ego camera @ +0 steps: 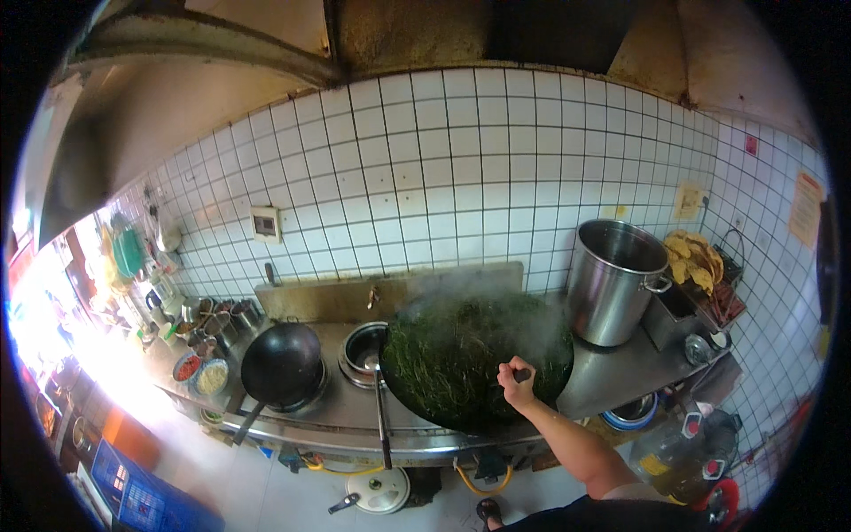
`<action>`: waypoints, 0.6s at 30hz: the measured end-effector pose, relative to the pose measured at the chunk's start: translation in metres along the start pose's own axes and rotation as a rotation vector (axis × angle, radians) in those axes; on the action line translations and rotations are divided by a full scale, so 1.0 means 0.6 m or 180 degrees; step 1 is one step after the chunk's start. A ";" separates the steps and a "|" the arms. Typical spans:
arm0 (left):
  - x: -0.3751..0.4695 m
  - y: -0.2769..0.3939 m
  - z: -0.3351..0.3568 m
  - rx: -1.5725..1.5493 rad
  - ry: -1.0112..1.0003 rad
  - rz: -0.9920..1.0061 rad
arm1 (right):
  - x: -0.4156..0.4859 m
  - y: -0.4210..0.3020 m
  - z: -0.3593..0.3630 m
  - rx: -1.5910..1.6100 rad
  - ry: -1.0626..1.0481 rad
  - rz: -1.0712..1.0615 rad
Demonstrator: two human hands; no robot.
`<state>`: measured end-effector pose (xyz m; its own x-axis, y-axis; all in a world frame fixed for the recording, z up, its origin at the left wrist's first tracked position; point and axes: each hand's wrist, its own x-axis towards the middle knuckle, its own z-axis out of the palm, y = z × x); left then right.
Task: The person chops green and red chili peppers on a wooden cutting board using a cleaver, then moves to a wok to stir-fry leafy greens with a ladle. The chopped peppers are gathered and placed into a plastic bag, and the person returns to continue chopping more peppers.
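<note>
A large dark wok (439,420) full of steaming leafy greens (465,352) sits on the steel stove. Over its front right part is my right hand (517,380), closed around the dark handle end (523,375) of a utensil; the rest of that tool is hidden. My left hand is out of view. Left of the greens stands a round steel pot (365,349), with a long-handled ladle (381,412) reaching from it over the stove's front edge. Farther left, an empty black wok (282,364) rests tilted on a burner, its handle pointing towards the front.
A tall steel stockpot (608,299) stands right of the greens, near rectangular metal containers (671,312). Seasoning bowls (211,377) line the left counter. A tap (373,297) projects behind the steel pot. On the floor are a lidded pot (375,491), oil jugs (671,442) and a blue crate (149,495).
</note>
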<state>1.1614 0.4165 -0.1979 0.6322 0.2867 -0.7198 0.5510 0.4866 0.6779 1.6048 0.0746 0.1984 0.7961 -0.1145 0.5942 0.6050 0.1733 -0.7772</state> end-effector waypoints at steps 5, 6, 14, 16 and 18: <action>0.013 0.024 0.007 0.0060 -0.0285 0.0367 | 0.091 -0.093 0.037 0.0293 0.0036 0.0207; 0.006 0.025 0.002 0.0038 -0.0207 0.0527 | 0.115 -0.122 0.048 0.0381 0.0205 0.0258; -0.052 0.028 -0.028 0.0195 0.0406 0.0299 | 0.403 -0.304 0.027 0.0606 0.0196 -0.0120; -0.063 0.017 -0.021 0.0256 0.0578 0.0266 | 0.461 -0.272 0.017 0.0577 0.0256 -0.0251; -0.084 -0.003 -0.014 0.0315 0.0765 0.0228 | 0.519 -0.205 0.015 0.0482 0.0549 -0.0478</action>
<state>1.1240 0.4082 -0.1640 0.5306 0.5110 -0.6763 0.5676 0.3783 0.7312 1.7779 0.0266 0.4809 0.6962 -0.3127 0.6462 0.7177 0.2846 -0.6355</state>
